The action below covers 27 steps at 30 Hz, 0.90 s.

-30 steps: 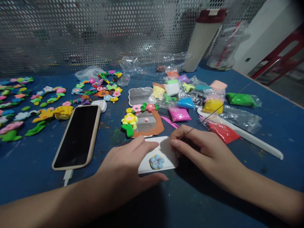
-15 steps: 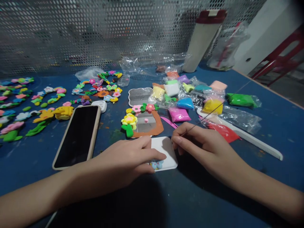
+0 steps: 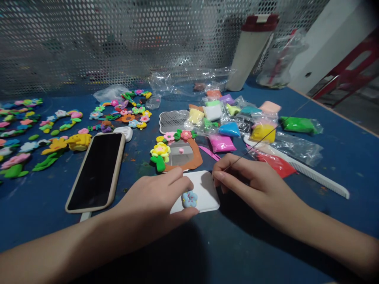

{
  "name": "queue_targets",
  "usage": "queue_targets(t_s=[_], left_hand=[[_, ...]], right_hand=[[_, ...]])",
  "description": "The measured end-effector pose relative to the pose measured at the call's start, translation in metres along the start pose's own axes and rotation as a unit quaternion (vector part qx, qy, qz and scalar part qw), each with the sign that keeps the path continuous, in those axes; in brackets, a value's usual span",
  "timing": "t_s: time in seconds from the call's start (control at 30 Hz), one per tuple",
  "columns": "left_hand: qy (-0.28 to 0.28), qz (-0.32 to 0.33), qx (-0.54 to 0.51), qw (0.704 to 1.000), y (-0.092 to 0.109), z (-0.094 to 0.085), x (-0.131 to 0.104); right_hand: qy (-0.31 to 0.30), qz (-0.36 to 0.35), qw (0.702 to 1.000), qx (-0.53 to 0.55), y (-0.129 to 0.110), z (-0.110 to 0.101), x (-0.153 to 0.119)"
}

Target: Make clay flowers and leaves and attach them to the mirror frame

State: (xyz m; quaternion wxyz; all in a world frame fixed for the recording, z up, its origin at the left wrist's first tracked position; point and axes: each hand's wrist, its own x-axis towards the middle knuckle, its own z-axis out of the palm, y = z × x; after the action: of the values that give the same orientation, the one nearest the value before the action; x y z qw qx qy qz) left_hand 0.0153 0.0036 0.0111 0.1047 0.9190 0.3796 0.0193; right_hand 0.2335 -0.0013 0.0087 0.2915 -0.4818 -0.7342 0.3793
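A white rounded plate lies on the blue table in front of me. On it is a light-blue clay flower with yellow showing at its edges. My left hand rests over the plate's left side, its index finger and thumb apart around the flower; I cannot tell whether they touch it. At the plate's right edge, my right hand pinches a thin dark wire-like rod that slants up to the right. Just behind the plate lies a frame with brown clay and clay flowers around a clear middle.
A phone lies left, near several clay-decorated pieces. Bagged coloured clay, a pink tool and a white comb lie to the right. A tumbler stands before the perforated metal panel.
My left index finger has drawn back and curled, and the thumb has shifted right, uncovering the blue flower. My right hand stays by the plate with the thin rod.
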Motion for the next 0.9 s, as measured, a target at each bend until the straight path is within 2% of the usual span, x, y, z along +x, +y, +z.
queue_targets(t_s=[0.1, 0.17, 0.23, 0.27, 0.33, 0.4, 0.47, 0.5, 0.57, 0.6, 0.67, 0.77, 0.83, 0.9], left_hand=[[-0.008, -0.023, -0.040, 0.999, 0.002, -0.003, -0.001], [-0.013, -0.051, -0.102, 0.993, 0.003, -0.009, -0.003], [-0.023, -0.108, -0.209, 0.972, 0.002, -0.016, -0.005], [-0.031, -0.141, -0.281, 0.949, 0.002, -0.020, -0.005], [-0.012, -0.186, -0.439, 0.879, 0.000, -0.023, -0.004], [0.005, -0.156, -0.589, 0.793, -0.002, -0.024, -0.001], [-0.036, -0.154, -0.703, 0.693, -0.001, -0.023, 0.004], [-0.054, -0.152, -0.737, 0.656, 0.000, -0.023, 0.006], [-0.069, -0.150, -0.780, 0.604, 0.003, -0.023, 0.010], [-0.068, -0.145, -0.791, 0.590, 0.004, -0.023, 0.011], [-0.054, -0.136, -0.795, 0.589, 0.006, -0.024, 0.011], [-0.005, -0.150, -0.760, 0.633, 0.006, -0.025, 0.011], [0.026, -0.163, -0.733, 0.660, 0.005, -0.024, 0.011], [0.036, -0.171, -0.720, 0.672, 0.004, -0.023, 0.011]], right_hand=[[-0.008, 0.003, 1.000, -0.017, -0.001, -0.001, 0.000], [-0.015, 0.006, 0.999, -0.048, -0.003, -0.003, 0.001], [-0.017, 0.003, 0.996, -0.089, -0.006, -0.007, 0.002], [-0.012, 0.003, 0.994, -0.110, -0.007, -0.009, 0.003], [0.014, 0.008, 0.989, -0.147, -0.009, -0.016, 0.004], [0.057, 0.025, 0.981, -0.182, -0.010, -0.025, 0.005], [0.100, 0.043, 0.968, -0.226, -0.010, -0.032, 0.005], [0.116, 0.052, 0.958, -0.257, -0.009, -0.035, 0.005], [0.129, 0.076, 0.933, -0.327, -0.004, -0.039, 0.006], [0.126, 0.091, 0.919, -0.362, -0.001, -0.039, 0.007], [0.110, 0.118, 0.893, -0.419, 0.006, -0.038, 0.009], [0.088, 0.117, 0.865, -0.480, 0.015, -0.035, 0.012], [0.116, 0.095, 0.845, -0.513, 0.017, -0.033, 0.012], [0.181, 0.051, 0.834, -0.519, 0.012, -0.030, 0.011]])
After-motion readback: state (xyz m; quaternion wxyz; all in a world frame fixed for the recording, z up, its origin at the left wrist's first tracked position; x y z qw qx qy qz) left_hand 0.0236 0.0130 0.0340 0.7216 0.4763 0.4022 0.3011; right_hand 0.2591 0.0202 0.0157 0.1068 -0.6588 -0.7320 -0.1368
